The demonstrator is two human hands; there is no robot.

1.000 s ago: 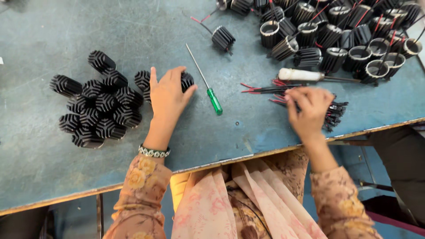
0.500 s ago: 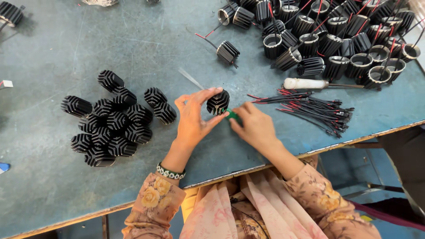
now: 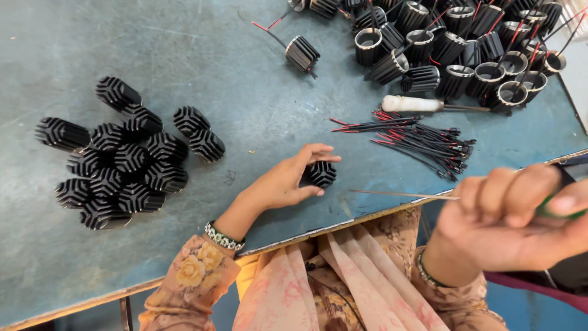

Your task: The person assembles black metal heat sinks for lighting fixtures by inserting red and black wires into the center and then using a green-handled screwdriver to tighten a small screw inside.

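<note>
The left hand (image 3: 285, 181) cups a black finned heatsink (image 3: 321, 173) on the blue-grey table (image 3: 202, 55), thumb and fingers curled loosely around it, near the table's front edge. The right hand (image 3: 514, 220) is raised close to the camera, right of that heatsink, fisted tight around a green-handled screwdriver (image 3: 404, 195) whose thin shaft points left toward the heatsink, the tip just short of it. Left of the heatsink lies a cluster of finned heatsinks (image 3: 119, 162) on their sides. Behind it and to the right lies a bundle of red and black wires (image 3: 422, 138), with a white-handled tool (image 3: 410, 104) just beyond. Further back stands a group of wired housings (image 3: 453, 43).
</note>
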